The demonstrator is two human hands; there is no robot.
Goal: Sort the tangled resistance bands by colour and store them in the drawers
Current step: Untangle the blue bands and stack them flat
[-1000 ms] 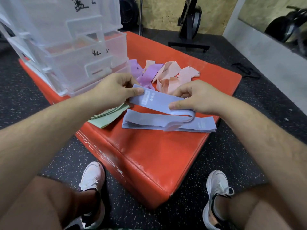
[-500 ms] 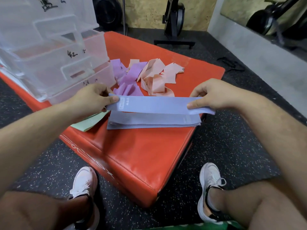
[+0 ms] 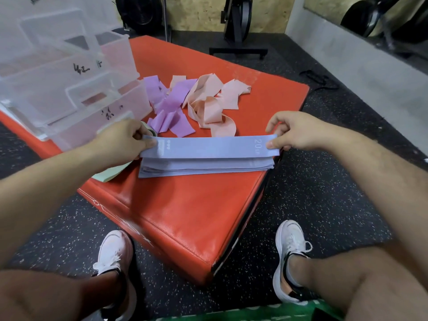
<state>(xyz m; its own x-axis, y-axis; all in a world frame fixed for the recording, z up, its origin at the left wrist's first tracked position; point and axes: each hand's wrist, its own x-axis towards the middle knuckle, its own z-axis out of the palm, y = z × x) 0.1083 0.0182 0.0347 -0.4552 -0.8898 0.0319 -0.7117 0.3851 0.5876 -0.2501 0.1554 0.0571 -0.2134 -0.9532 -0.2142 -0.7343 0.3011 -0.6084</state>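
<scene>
A flat blue resistance band (image 3: 208, 147) marked "20 LB" is stretched between my hands just above a neat stack of blue bands (image 3: 206, 166) on the red padded box (image 3: 185, 216). My left hand (image 3: 122, 141) pinches its left end and my right hand (image 3: 298, 132) pinches its right end. Behind lie tangled purple bands (image 3: 170, 105) and peach bands (image 3: 213, 105). A pale green band (image 3: 111, 173) pokes out under my left forearm. The clear plastic drawer unit (image 3: 64, 89) stands at the left on the box.
Dark speckled rubber floor (image 3: 312, 193) surrounds the box. My two white shoes (image 3: 290, 256) rest in front of it. A black machine base (image 3: 238, 50) and a grey wall ledge (image 3: 370, 72) stand behind and to the right.
The blue band was folded over in my right hand; I have pulled it out straight and flat and brought it down over the blue stack.
</scene>
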